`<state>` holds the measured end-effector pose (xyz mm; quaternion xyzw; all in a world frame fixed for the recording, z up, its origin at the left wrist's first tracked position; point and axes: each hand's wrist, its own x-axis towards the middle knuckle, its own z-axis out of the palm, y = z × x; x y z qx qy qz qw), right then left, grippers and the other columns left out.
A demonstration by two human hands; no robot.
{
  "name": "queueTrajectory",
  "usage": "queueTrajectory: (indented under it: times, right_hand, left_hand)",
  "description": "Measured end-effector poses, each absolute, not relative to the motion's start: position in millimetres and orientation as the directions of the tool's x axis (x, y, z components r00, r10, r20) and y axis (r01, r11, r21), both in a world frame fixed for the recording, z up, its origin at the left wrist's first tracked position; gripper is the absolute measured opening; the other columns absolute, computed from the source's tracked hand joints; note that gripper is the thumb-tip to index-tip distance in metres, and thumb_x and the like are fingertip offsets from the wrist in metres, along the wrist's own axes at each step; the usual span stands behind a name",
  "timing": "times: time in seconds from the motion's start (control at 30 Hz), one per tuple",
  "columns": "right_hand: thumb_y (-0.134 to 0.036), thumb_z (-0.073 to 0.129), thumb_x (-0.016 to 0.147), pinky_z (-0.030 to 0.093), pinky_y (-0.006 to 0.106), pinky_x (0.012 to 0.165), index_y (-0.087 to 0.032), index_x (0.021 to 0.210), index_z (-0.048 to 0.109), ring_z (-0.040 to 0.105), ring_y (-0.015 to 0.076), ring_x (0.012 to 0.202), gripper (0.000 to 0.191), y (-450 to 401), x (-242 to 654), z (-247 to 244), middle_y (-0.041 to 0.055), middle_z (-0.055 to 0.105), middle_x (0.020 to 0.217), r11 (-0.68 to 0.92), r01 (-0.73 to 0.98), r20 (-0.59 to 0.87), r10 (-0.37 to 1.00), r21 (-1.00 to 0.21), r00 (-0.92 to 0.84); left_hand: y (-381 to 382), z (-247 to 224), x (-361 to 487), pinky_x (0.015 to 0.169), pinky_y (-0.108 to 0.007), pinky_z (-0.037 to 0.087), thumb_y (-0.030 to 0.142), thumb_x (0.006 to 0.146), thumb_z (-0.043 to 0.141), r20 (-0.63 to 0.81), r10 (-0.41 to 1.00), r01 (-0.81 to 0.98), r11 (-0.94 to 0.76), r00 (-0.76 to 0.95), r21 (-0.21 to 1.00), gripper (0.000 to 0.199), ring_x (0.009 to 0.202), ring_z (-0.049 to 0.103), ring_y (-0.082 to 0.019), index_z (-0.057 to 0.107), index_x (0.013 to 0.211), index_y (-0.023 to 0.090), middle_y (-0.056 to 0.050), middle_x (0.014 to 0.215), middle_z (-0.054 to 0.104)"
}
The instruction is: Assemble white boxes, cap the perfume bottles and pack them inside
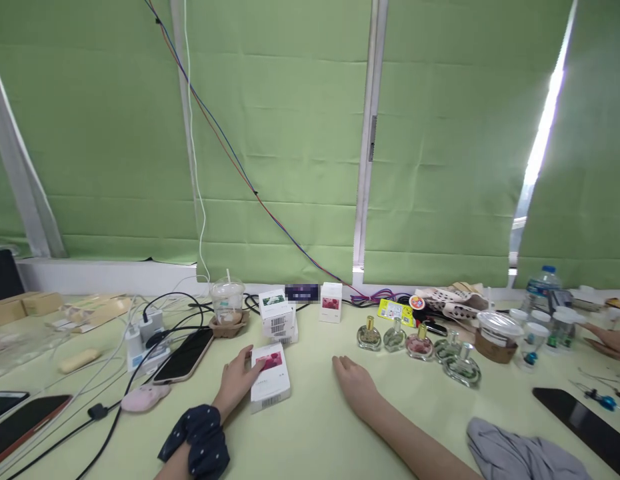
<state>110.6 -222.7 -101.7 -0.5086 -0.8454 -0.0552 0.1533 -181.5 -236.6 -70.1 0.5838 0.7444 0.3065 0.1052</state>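
My left hand (237, 378), with a dark dotted scrunchie (203, 440) at the wrist, is closed round the left side of a small white box (271, 381) with a pink picture. The thumb lies across its printed face, and the box rests on the table. My right hand (353, 383) lies on the tabletop, fingers stretched out and holding nothing. Behind the held box stand a white box with a green picture (274, 308) and, partly hidden, another white box. Farther right is an upright white box with a red picture (331, 303). Several glass perfume bottles (420, 345) stand beyond my right hand.
Left are a phone (185, 357), a power strip (149, 347), tangled cables and a lidded plastic cup (227, 303). Right are a round tub (497, 337), small jars (530, 347), a grey cloth (523, 450) and a black phone (585, 427). Another person's hand (610, 341) shows at the right edge.
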Motion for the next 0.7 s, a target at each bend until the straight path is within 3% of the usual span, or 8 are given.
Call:
queueTrajectory:
  times: [0.07,0.17,0.23,0.33,0.4,0.5,0.7]
  right_hand:
    - [0.001,0.041,0.084,0.050,0.025,0.080,-0.019,0.105,0.064,0.065,0.0184,0.090,0.037,-235.7,127.8,-101.5,0.0075,0.070,0.100,0.519,0.853,0.329,0.818,-0.065,-0.472]
    - [-0.001,0.035,0.087,0.038,0.034,0.103,-0.017,0.112,0.061,0.056,0.0210,0.113,0.039,-242.1,160.4,-93.8,0.0104,0.063,0.120,0.507,0.859,0.408,0.800,-0.069,-0.440]
    - [-0.005,0.034,0.089,0.030,0.044,0.109,-0.011,0.121,0.057,0.045,0.0262,0.125,0.040,-238.8,185.1,-84.7,0.0165,0.055,0.131,0.379,0.917,0.573,0.782,-0.123,-0.247]
    - [-0.013,0.036,0.089,0.040,0.046,0.100,-0.008,0.128,0.051,0.047,0.0309,0.121,0.041,-231.0,220.4,-72.4,0.0204,0.051,0.131,0.127,0.939,0.750,0.640,-0.319,0.169]
    - [-0.016,0.036,0.089,0.051,0.041,0.083,-0.011,0.139,0.040,0.057,0.0309,0.109,0.050,-227.5,239.0,-69.2,0.0211,0.043,0.137,0.029,0.908,0.716,0.625,-0.419,0.310]
    - [-0.014,0.038,0.086,0.052,0.036,0.066,-0.017,0.148,0.025,0.065,0.0291,0.094,0.064,-224.0,256.6,-72.4,0.0192,0.034,0.146,-0.065,0.885,0.596,0.716,-0.461,0.363]
    - [-0.010,0.043,0.081,0.050,0.032,0.073,-0.018,0.151,0.012,0.061,0.0289,0.106,0.077,-214.6,267.3,-83.7,0.0162,0.035,0.147,-0.077,0.869,0.473,0.814,-0.489,0.339]
  left_hand:
    - [-239.9,-66.5,-179.6,0.104,-0.040,0.036,0.059,0.076,0.042,0.214,0.933,0.812,0.120,-0.289,0.571,0.080,0.121,0.054,-0.033,0.045,0.130,0.000,-0.024,0.129,0.059]
    - [-243.0,-62.3,-177.2,0.107,-0.046,0.029,0.064,0.069,0.046,0.228,0.926,0.823,0.132,-0.302,0.553,0.083,0.124,0.048,-0.041,0.056,0.117,-0.004,-0.029,0.124,0.060]
    - [-244.4,-60.6,-176.3,0.107,-0.048,0.027,0.064,0.068,0.048,0.236,0.925,0.828,0.126,-0.297,0.547,0.075,0.123,0.048,-0.042,0.062,0.106,0.002,-0.028,0.120,0.063]
    - [-246.4,-59.4,-175.8,0.103,-0.045,0.032,0.062,0.068,0.048,0.250,0.926,0.823,0.099,-0.282,0.559,0.065,0.117,0.054,-0.039,0.063,0.101,0.008,-0.024,0.115,0.066]
    - [-247.4,-59.1,-175.7,0.101,-0.044,0.035,0.061,0.068,0.049,0.260,0.924,0.813,0.083,-0.279,0.577,0.063,0.116,0.054,-0.038,0.061,0.103,0.010,-0.022,0.116,0.066]
    - [-248.8,-58.7,-175.8,0.100,-0.048,0.036,0.060,0.066,0.052,0.267,0.924,0.790,0.056,-0.272,0.610,0.057,0.116,0.055,-0.039,0.062,0.099,0.014,-0.019,0.113,0.068]
    - [-254.1,-55.4,-173.7,0.101,-0.046,0.038,0.056,0.065,0.061,0.303,0.920,0.703,-0.043,-0.249,0.710,0.049,0.117,0.057,-0.035,0.063,0.096,0.019,-0.012,0.114,0.070]
